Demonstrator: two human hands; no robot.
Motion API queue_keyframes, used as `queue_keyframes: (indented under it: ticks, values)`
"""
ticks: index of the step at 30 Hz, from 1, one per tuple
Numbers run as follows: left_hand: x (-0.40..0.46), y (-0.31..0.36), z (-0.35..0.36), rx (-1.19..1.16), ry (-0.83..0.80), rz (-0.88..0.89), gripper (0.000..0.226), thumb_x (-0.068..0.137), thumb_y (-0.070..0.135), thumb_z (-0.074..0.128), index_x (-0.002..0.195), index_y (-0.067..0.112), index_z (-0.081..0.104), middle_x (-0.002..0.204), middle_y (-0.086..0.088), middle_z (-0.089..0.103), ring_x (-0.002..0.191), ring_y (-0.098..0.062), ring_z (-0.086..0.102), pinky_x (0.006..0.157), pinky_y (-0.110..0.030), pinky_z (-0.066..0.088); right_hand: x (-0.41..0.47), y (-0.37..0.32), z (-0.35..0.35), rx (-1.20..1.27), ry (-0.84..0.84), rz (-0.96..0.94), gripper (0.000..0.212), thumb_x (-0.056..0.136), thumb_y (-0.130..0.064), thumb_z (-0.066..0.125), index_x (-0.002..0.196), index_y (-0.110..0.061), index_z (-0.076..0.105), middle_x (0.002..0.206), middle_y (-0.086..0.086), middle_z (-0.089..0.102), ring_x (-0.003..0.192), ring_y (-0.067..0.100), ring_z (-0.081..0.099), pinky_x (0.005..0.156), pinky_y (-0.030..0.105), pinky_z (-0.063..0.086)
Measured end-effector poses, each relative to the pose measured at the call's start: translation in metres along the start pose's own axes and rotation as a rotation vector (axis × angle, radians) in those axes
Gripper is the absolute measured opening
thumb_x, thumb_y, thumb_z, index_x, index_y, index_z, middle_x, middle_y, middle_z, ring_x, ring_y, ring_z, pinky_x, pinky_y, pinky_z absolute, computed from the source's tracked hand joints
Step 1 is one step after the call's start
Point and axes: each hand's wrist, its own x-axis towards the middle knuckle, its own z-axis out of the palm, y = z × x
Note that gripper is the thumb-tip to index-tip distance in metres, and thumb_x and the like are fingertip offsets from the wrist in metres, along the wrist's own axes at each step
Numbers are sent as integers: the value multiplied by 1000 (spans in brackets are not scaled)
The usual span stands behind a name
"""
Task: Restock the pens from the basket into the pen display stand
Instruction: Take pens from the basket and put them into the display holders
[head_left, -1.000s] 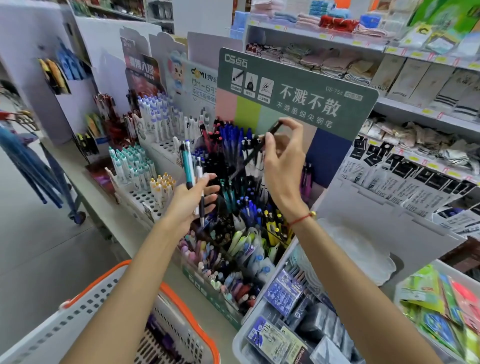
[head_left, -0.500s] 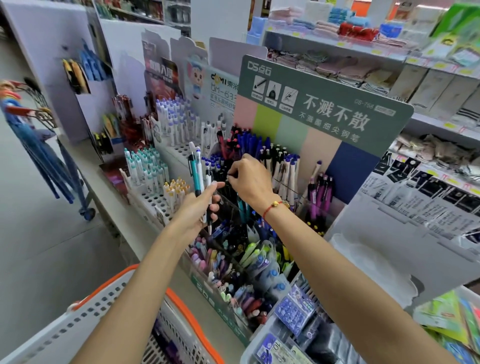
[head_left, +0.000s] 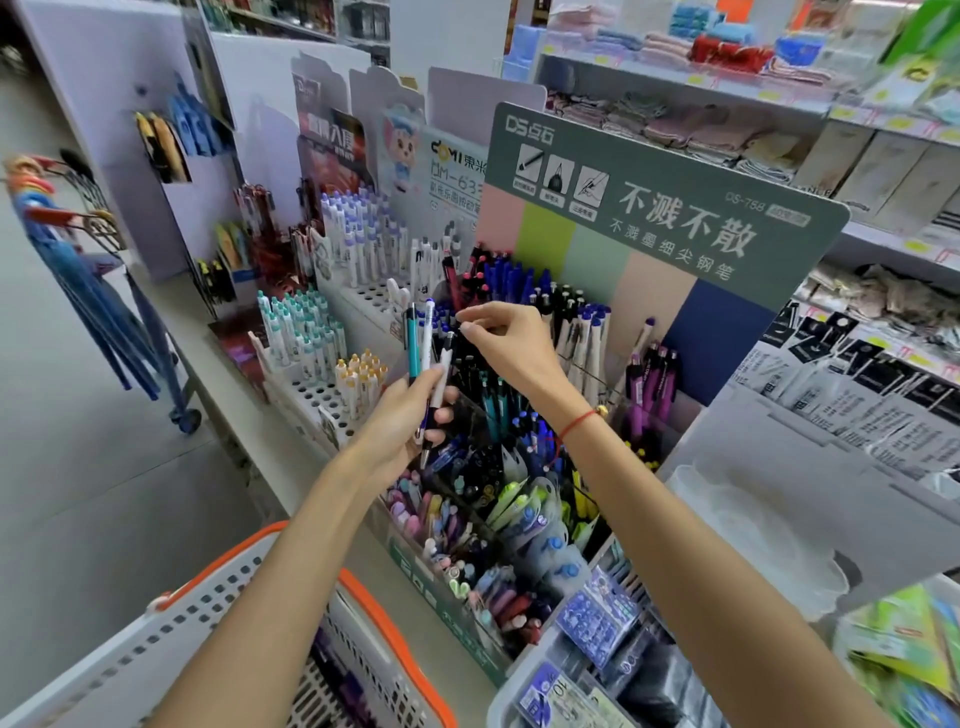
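Observation:
My left hand (head_left: 400, 421) grips a small bunch of pens upright in front of the pen display stand (head_left: 452, 618): a teal pen (head_left: 412, 343), a white pen (head_left: 427, 332) and a white pen with a black top (head_left: 445, 364). My right hand (head_left: 509, 348) reaches across from the right, its thumb and forefinger pinching at the black top of that third pen. The stand's compartments hold several black, blue, purple and pastel pens under a green sign (head_left: 665, 208). The white basket with an orange rim (head_left: 384, 613) sits at the bottom left, under my left forearm.
White tiered pen racks (head_left: 332, 395) stand to the left of the stand. A clear bin of packaged goods (head_left: 587, 654) lies at the lower right. Shelves of folded cloth and cards run along the right. A blue trolley (head_left: 119, 332) stands in the aisle at left.
My right hand carried a black pen down into the stand, let it go, and moved left to the bunch in my left hand. The left hand stayed roughly in place.

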Motion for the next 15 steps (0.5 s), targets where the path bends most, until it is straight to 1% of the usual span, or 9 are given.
queue_keyframes:
  ticks: [2, 3, 5, 6, 8, 10, 11, 13, 15]
  values:
    - [-3, 0, 0, 28, -25, 20, 12, 103, 27, 44, 108, 17, 51, 72, 4, 51, 47, -3, 45, 36, -14, 34, -9, -4, -1, 152, -55, 102, 23, 96, -20, 56, 114, -13, 70, 94, -2, 68, 76, 7, 63, 57, 13, 49]
    - [-5, 0, 0, 46, -42, 30, 14, 103, 28, 45, 107, 17, 54, 72, 4, 53, 50, -3, 48, 38, -15, 37, -13, -4, -2, 211, -88, 156, 26, 98, -21, 55, 118, -10, 67, 93, -1, 67, 70, 4, 61, 52, 12, 47]
    - [-9, 0, 2, 80, -67, 41, 18, 102, 30, 46, 103, 18, 60, 70, 7, 59, 54, -4, 53, 42, -16, 43, -21, -1, -3, 304, -148, 220, 28, 97, -19, 58, 121, -6, 65, 84, -1, 66, 64, 4, 59, 51, 12, 48]
    - [-10, 0, 2, 95, -68, 40, 19, 102, 30, 47, 102, 19, 62, 69, 9, 63, 58, -4, 57, 46, -17, 47, -25, 1, -3, 322, -149, 220, 29, 95, -19, 60, 120, -5, 65, 83, -1, 66, 66, 5, 60, 52, 13, 49]
    - [-11, -2, 3, 110, -69, 44, 18, 102, 30, 46, 105, 23, 63, 77, 10, 72, 70, -6, 68, 58, -20, 56, -29, 5, -4, 298, -77, 183, 29, 94, -19, 61, 119, -5, 66, 93, 4, 70, 78, 7, 64, 59, 16, 52]
    - [-10, -4, 1, 117, -76, 56, 21, 103, 28, 44, 111, 26, 64, 96, 5, 76, 86, -9, 72, 74, -27, 59, -31, 9, -6, 276, 49, 143, 27, 95, -17, 60, 119, -5, 66, 105, 7, 71, 91, 13, 66, 74, 26, 57]
    - [-10, -4, -1, 121, -69, 60, 23, 103, 28, 43, 113, 25, 64, 103, 2, 75, 92, -11, 71, 81, -31, 58, -33, 10, -9, 286, 109, 134, 26, 96, -16, 58, 118, -6, 66, 105, 8, 71, 94, 16, 67, 80, 32, 57]
    - [-9, -5, -4, 116, -43, 58, 24, 103, 27, 43, 115, 23, 64, 111, -1, 73, 99, -15, 70, 88, -36, 56, -35, 11, -17, 323, 202, 122, 19, 97, -15, 55, 113, -10, 64, 101, 7, 69, 90, 18, 67, 79, 35, 58]
    - [-8, -5, -7, 98, -32, 53, 25, 103, 27, 43, 117, 21, 64, 111, -1, 72, 100, -15, 69, 87, -35, 56, -38, 10, -27, 365, 258, 110, 11, 99, -13, 53, 107, -15, 59, 97, 5, 66, 81, 14, 65, 69, 28, 58]
